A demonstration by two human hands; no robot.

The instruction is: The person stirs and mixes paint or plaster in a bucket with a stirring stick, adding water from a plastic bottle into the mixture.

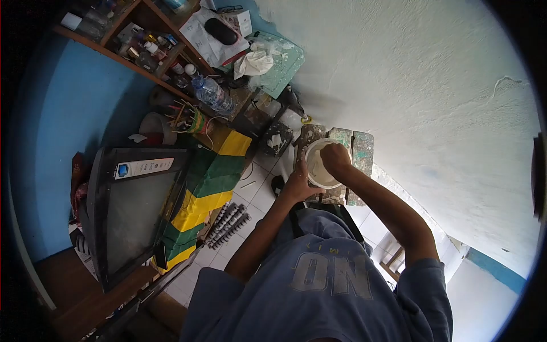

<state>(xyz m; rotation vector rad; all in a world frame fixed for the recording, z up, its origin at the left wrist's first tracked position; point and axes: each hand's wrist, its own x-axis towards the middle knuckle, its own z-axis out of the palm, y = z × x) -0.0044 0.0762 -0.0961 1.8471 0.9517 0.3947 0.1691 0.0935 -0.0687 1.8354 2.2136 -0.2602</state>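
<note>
A round white tub (309, 158) stands on a paint-spattered wooden stool (362, 149), with pale whitish material inside. My left hand (297, 181) is wrapped around the tub's near left side, thumb and fingers spread along its wall. Over the tub's opening, my right hand (335, 158) is closed in a fist and reaches down into it. Whatever the right fingers grip is hidden beneath the hand.
The pale wall (427, 97) rises close behind the stool. To the left are a television (137, 211), a green and yellow cloth (208, 185), a plastic bottle (213, 96) and a shelf (162, 54) of small bottles. A mint-green board (289, 60) lies farther back.
</note>
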